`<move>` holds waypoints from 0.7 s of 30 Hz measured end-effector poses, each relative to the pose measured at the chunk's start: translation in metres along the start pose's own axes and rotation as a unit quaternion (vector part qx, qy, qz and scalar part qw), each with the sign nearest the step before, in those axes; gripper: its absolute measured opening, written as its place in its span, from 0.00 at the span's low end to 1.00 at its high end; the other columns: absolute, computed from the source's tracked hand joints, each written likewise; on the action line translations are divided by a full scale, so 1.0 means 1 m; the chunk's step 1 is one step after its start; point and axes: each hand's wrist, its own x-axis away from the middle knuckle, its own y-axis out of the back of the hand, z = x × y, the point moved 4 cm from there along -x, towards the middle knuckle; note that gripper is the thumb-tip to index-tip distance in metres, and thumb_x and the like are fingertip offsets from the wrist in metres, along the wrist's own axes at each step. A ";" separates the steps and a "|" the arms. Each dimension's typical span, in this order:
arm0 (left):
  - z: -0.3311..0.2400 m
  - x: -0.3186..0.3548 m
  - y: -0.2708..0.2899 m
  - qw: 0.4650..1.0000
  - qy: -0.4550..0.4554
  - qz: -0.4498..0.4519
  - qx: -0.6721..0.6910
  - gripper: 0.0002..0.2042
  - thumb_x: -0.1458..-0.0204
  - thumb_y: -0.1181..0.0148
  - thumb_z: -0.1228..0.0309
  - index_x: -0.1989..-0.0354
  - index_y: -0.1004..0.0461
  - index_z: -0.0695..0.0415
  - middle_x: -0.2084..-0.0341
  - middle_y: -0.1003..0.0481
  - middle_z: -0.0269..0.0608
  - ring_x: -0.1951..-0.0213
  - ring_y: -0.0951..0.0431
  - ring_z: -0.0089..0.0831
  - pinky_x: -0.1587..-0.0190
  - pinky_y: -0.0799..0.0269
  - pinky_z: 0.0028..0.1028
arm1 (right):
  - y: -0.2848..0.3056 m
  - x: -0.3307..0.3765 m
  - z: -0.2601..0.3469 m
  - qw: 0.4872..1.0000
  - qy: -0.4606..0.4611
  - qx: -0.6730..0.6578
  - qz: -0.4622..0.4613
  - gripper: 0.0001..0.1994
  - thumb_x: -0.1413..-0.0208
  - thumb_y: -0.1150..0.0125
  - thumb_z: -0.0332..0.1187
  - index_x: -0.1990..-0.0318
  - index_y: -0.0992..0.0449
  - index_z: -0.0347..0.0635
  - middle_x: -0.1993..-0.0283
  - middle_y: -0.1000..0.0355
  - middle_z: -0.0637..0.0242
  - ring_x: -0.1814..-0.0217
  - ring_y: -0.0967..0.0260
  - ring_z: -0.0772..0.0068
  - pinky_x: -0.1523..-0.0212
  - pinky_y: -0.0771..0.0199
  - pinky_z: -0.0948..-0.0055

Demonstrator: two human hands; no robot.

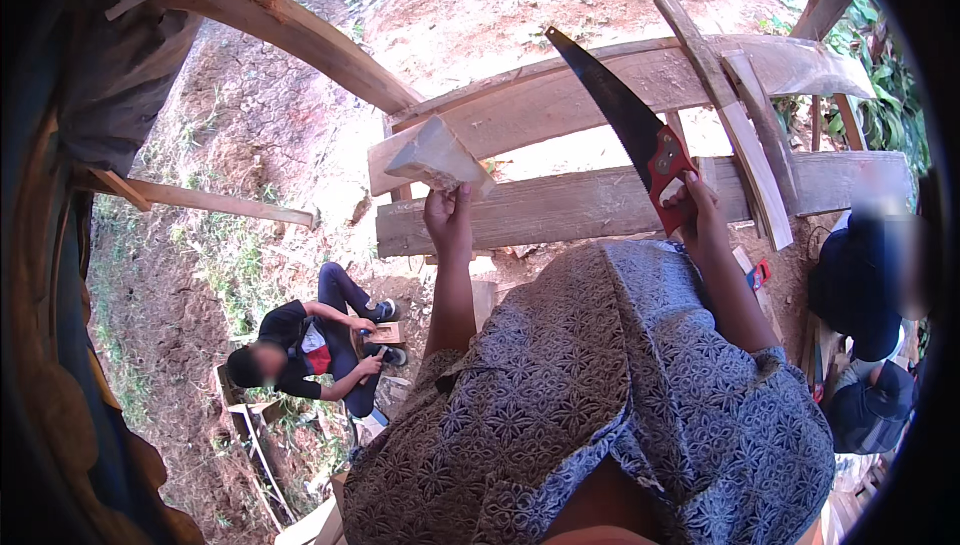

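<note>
Partly hidden: lower end of handsaw handle buried in right hand, fingers wrapped tight round the red grip, dark toothed blade angling up-left from the fist toward upper centre of frame, tip over the upper plank. Left hand just left of centre, closed on the bottom edge of a pale wedge-shaped wood offcut, block standing above the fingers, thumb side hard to make out. Offcut overlaps the gap between upper plank and lower plank; contact with either can't be told. Saw and offcut well apart, one per hand. Both forearms cut off by the patterned blue shirt filling lower centre. Count: two wide horizontal planks, two narrower slats crossing them diagonally at upper right, one saw, one offcut. Seated person in dark clothes lower left on the bare ground below, face blurred. Another person at right edge, mostly cropped by the lens rim. Far left of frame dark, hard to read.
</note>
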 end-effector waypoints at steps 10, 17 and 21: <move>0.015 -0.001 0.044 0.988 0.052 -0.065 -0.127 0.11 0.36 0.38 0.69 0.51 0.27 0.62 0.62 0.21 0.36 0.61 0.24 0.19 0.57 0.28 0.25 | -0.012 0.017 -0.016 0.998 -0.020 0.061 -0.017 0.15 0.32 0.38 0.43 0.57 0.23 0.37 0.71 0.27 0.66 0.70 0.27 0.74 0.63 0.23 0.72; 0.075 0.025 0.037 0.971 0.191 0.018 -0.141 0.13 0.37 0.39 0.71 0.47 0.26 0.62 0.59 0.20 0.39 0.56 0.22 0.23 0.52 0.27 0.27 | 0.012 0.013 -0.020 0.996 -0.018 0.082 -0.044 0.19 0.32 0.41 0.48 0.54 0.23 0.37 0.70 0.27 0.66 0.70 0.27 0.76 0.70 0.27 0.76; 0.164 0.055 0.024 0.934 0.327 0.046 -0.135 0.18 0.41 0.36 0.68 0.45 0.25 0.60 0.62 0.21 0.37 0.61 0.23 0.25 0.55 0.26 0.31 | 0.038 0.000 -0.026 0.995 -0.019 0.061 -0.081 0.22 0.31 0.44 0.50 0.50 0.22 0.37 0.69 0.27 0.67 0.71 0.28 0.77 0.71 0.28 0.76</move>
